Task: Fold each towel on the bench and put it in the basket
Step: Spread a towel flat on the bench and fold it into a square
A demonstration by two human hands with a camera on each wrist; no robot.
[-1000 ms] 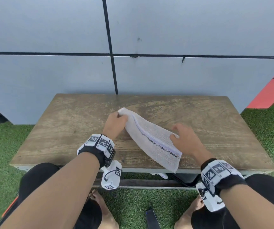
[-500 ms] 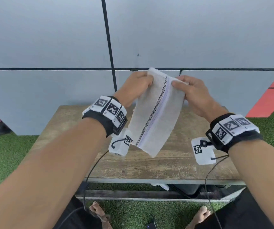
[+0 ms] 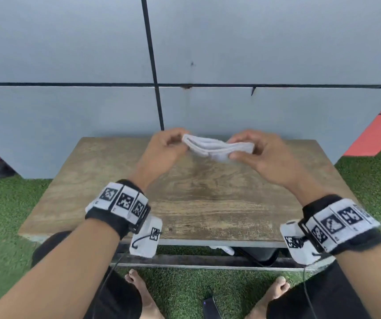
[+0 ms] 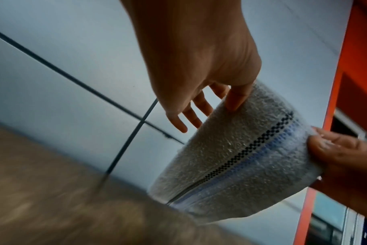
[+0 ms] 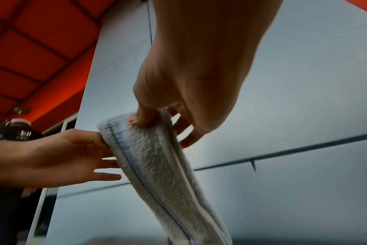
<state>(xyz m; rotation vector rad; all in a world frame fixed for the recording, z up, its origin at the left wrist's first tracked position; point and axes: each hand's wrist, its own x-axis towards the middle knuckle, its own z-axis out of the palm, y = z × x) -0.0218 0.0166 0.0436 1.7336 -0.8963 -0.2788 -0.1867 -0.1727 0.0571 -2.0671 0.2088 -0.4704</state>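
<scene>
A white towel (image 3: 217,148) with a dark checked stripe (image 4: 251,149) is folded into a thick narrow band and held in the air over the far part of the wooden bench (image 3: 208,203). My left hand (image 3: 166,146) pinches its left end, thumb (image 4: 235,99) on the cloth, the other fingers spread behind. My right hand (image 3: 254,148) pinches the right end between thumb and fingers (image 5: 140,119). In the right wrist view the towel (image 5: 153,159) hangs down from that pinch. No basket is plainly visible.
A grey panelled wall (image 3: 208,42) stands right behind the bench. Green turf (image 3: 5,215) surrounds it, with a red panel (image 3: 380,132) at the right. Under the bench lies a dark object (image 3: 258,252). My bare feet and a dark phone (image 3: 210,307) are on the grass.
The towel lay on the bench under both hands, then was lifted and hung upright. Now it is doubled over and held lower and flatter, with both hands farther forward.
</scene>
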